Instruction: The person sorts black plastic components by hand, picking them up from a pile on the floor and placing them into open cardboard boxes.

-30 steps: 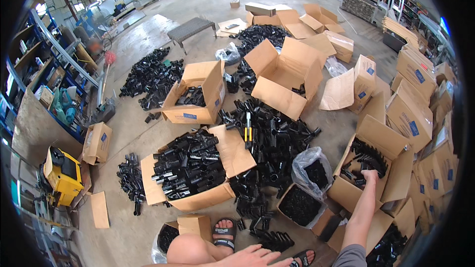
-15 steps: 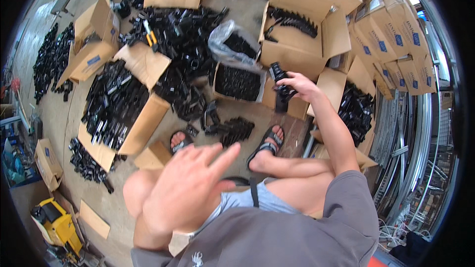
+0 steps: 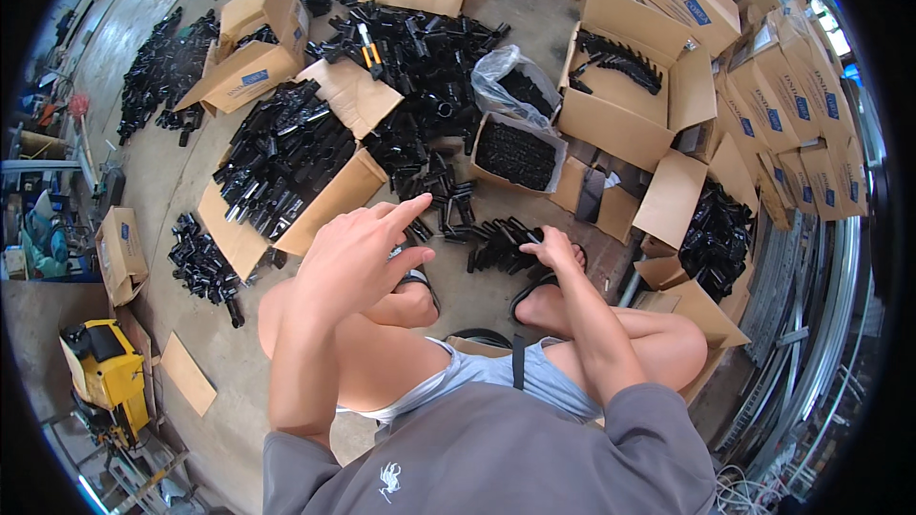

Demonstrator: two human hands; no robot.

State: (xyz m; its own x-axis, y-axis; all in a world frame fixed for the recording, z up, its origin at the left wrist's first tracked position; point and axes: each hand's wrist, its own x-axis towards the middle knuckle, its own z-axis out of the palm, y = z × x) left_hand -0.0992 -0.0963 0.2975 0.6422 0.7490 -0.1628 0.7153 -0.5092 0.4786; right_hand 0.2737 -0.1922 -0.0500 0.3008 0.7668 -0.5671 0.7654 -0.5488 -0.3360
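Note:
My left hand [image 3: 358, 250] hovers over my left knee, holding nothing, its index finger stretched forward and thumb apart. My right hand [image 3: 557, 251] is low by my right foot, at the right end of a row of black plastic parts [image 3: 498, 240] on the floor. Its thumb and fingers close around a black part at that end; the part is mostly hidden by the row and the hand. Beyond the row lie more loose black parts [image 3: 437, 193] and a carton [image 3: 516, 154] full of small black pieces.
A large open carton [image 3: 611, 119] holds a curved row of black parts. At left, another open carton [image 3: 348, 200] overflows with black parts; an orange-handled tool [image 3: 370, 55] lies on the pile behind. Stacked cartons [image 3: 763, 105], metal profiles [image 3: 797, 310] and a carton of parts [image 3: 711, 240] flank my right.
My right hand has come down and nearer with the black part, from beside the large carton to the row by my foot. My left hand stays raised; the view has shifted left.

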